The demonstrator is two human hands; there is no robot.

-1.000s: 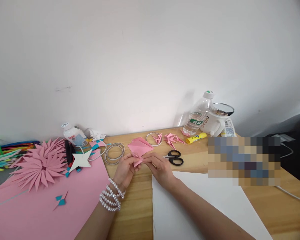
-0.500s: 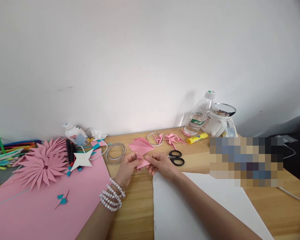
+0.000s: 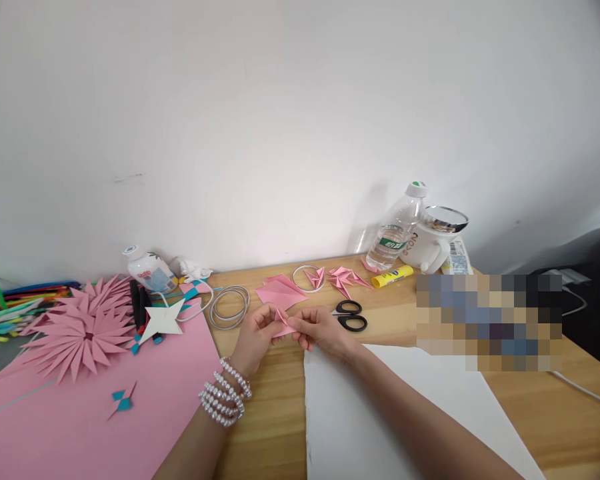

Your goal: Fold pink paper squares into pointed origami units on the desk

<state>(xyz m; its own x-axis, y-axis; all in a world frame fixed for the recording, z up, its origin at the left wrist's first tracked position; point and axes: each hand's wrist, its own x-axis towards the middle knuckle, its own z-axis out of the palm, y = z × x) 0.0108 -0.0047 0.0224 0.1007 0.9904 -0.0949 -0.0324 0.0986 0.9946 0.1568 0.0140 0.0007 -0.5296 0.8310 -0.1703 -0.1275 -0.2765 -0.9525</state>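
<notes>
A small folded piece of pink paper [image 3: 283,323] is pinched between both hands above the wooden table. My left hand [image 3: 260,333], with pearl bracelets at the wrist, grips its left side between thumb and fingers. On its right side, my right hand [image 3: 320,331] presses the paper between thumb and fingers, which hide part of it. Just behind lie flat pink paper pieces [image 3: 280,291]. Black-handled scissors [image 3: 350,315] lie beside my right hand, their blades partly hidden. Folded pink paper shapes [image 3: 347,279] and a silver ring [image 3: 300,279] sit farther back.
At left, pink paper flowers [image 3: 87,337], a white paper star [image 3: 164,321] and a white bottle [image 3: 150,270] stand around a pink sheet [image 3: 160,427]. A white sheet [image 3: 380,427] lies under my right forearm. A yellow glue stick [image 3: 392,276], water bottle [image 3: 395,230] and mug [image 3: 425,248] are back right.
My right thumb has shifted slightly left over the pink paper, and the fold now stands more upright between my fingers. The whole view has moved a little.
</notes>
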